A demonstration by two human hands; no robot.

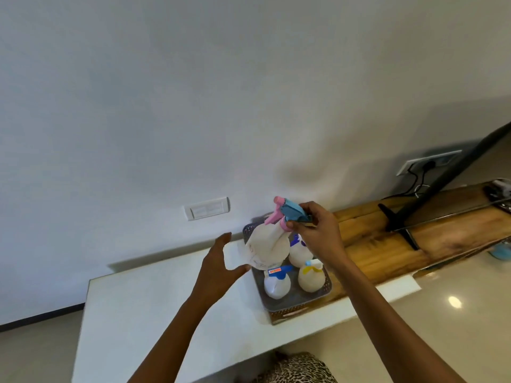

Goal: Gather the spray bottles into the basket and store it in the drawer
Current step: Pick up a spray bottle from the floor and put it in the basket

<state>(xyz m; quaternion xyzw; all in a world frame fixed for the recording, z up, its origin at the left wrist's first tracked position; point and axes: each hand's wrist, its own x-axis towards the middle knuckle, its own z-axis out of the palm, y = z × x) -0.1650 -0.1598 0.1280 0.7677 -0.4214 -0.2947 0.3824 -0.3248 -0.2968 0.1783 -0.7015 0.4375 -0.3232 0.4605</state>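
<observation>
A grey perforated basket [287, 302] stands on the white counter against the wall. Inside it are white spray bottles: one with a blue-and-red top [276, 283], one with a yellow top [311, 276], one with a purple top [298, 251]. My right hand [318, 230] pinches the blue-and-pink trigger head of a larger white spray bottle [266, 247], held tilted above the basket's back left part. My left hand [221, 264] hovers open just left of the basket, fingers spread, near the held bottle's base.
The white counter [154, 313] extends left of the basket. A wooden surface [401, 239] with a black TV stand lies to the right. A wall switch plate [207, 208] and a socket [428, 161] with plugged cables are on the wall.
</observation>
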